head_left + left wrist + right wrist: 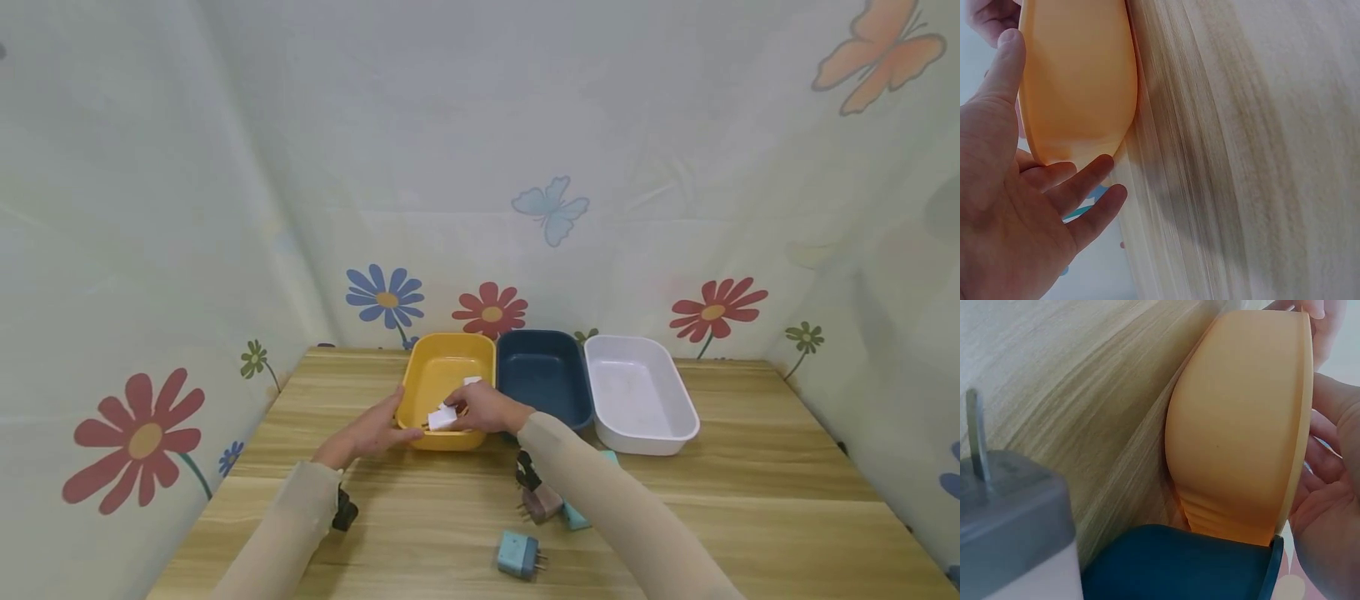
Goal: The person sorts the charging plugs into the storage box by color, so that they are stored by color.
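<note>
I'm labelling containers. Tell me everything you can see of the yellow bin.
The yellow bin is a rounded-rectangular, open-topped tub, smooth and plastic-looking. It stands upright on the wood-grained table, leftmost of three bins, beside the dark blue bin. The left hand touches its near-left corner; the right hand holds a white plug at its near end. Another white piece shows toward its right side.

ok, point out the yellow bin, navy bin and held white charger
Yellow bin (1235, 425): right wrist view, outer wall.
Navy bin (542, 379): head view, inner floor.
White charger (442, 417): head view, middle of its body.
</note>
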`<state>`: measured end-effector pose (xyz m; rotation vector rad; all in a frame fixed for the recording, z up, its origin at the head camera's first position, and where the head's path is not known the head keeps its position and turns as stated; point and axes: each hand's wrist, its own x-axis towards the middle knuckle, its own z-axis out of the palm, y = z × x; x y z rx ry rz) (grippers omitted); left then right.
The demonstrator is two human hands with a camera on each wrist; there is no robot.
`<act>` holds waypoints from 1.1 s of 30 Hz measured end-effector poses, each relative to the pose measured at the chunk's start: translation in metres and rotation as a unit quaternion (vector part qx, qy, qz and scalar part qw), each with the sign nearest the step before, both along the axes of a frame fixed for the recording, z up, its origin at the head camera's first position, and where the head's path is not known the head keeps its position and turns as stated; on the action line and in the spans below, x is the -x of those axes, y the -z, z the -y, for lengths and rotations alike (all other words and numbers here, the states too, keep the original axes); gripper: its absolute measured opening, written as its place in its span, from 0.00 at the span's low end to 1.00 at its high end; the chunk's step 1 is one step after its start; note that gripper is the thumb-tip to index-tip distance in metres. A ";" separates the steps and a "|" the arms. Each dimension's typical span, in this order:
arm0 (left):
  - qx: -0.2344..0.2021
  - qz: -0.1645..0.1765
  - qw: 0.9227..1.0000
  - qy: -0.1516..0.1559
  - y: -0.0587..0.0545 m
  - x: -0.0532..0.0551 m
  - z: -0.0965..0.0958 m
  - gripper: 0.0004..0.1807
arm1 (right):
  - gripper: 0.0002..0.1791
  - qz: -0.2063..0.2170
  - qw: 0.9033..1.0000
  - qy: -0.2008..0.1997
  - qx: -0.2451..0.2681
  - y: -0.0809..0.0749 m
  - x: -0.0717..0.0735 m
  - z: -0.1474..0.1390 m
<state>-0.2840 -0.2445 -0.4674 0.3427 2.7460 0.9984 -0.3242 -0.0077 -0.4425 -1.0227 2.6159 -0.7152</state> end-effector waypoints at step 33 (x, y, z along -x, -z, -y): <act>-0.012 -0.012 1.000 0.015 0.000 0.000 -0.001 0.56 | 0.21 -0.035 0.999 0.010 0.014 -0.051 -0.016 -0.082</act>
